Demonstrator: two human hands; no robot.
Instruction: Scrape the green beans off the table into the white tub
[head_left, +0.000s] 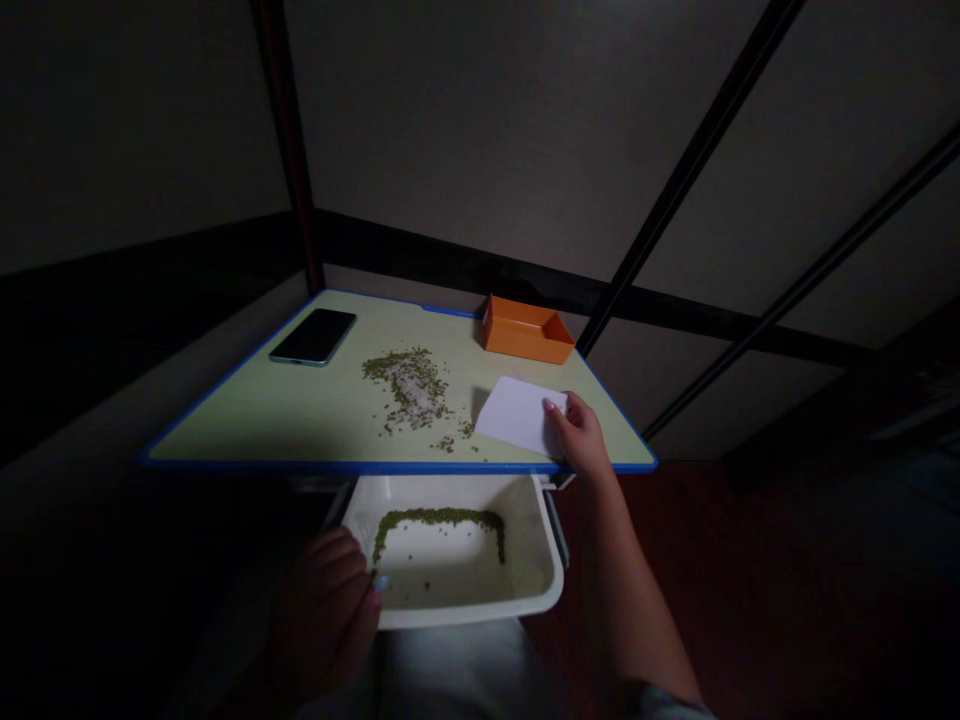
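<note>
My right hand (579, 432) is closed on a white card (517, 412), thumb on top, and holds it low over the tabletop (255, 420) near its front right edge. Left of the card lies a loose patch of small green bean-like grains (409, 385) with whitish grains among them. A white plastic basin (480, 605) sits below the table's front edge. More green grains (450, 516) line its far and side walls, with a few scattered on its bottom. My left hand (326, 610), in shadow, is closed on the basin's left rim.
A dark-screened phone (313, 336) lies at the table's left. An orange open box (528, 330) stands at the back right. Blue edging (397, 467) runs round the tabletop. Panelled walls (480, 130) rise close behind, and the surroundings are dark.
</note>
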